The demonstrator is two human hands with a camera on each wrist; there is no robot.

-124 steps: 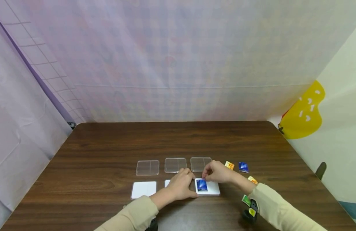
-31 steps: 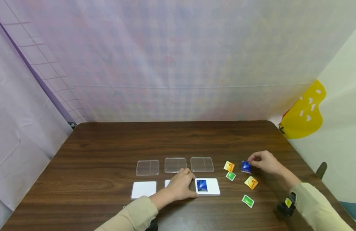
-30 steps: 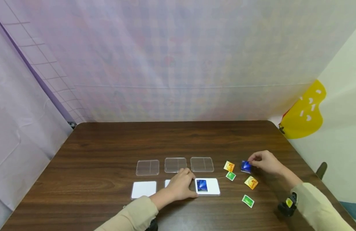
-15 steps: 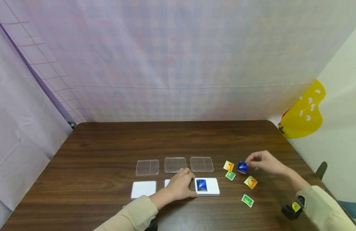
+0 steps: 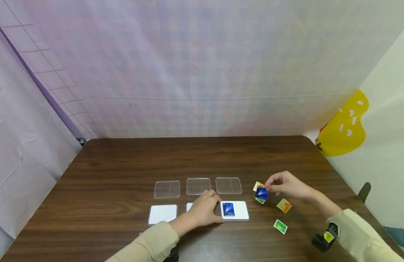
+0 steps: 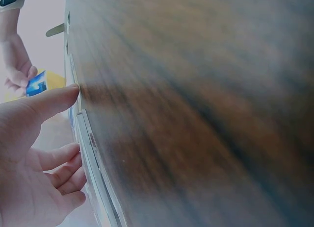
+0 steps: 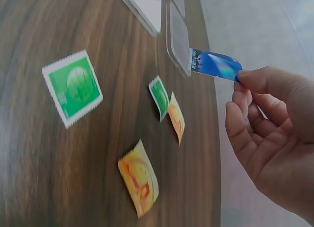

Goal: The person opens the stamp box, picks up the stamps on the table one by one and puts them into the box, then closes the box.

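Leftward from its spot on the right, the blue stamp (image 7: 214, 64) has travelled with your right hand (image 5: 288, 185), while your left hand (image 5: 205, 210) has stayed put. Your right thumb and index finger pinch one end of it, lifted off the worktop (image 5: 195, 156). Its body bows, so judge it as thin paper: almost weightless, limp, perhaps slick on its face, easily creased or torn along its toothed border. That margin is the place to hold; pinching the middle would likely bend the picture.

Below it in the head view lie a far orange stamp (image 5: 256, 186) and a small green stamp (image 5: 260, 201), partly covered; a near orange stamp (image 5: 284, 206) and a near green stamp (image 5: 280, 226) lie closer to you, edges curling, so get a fingertip under those.

Your left fingers stand apart from the thumb, touching the left end of the white-lined case (image 5: 242, 210), which bears another blue stamp (image 5: 228, 209); three clear lids (image 5: 229, 186) lie beyond.
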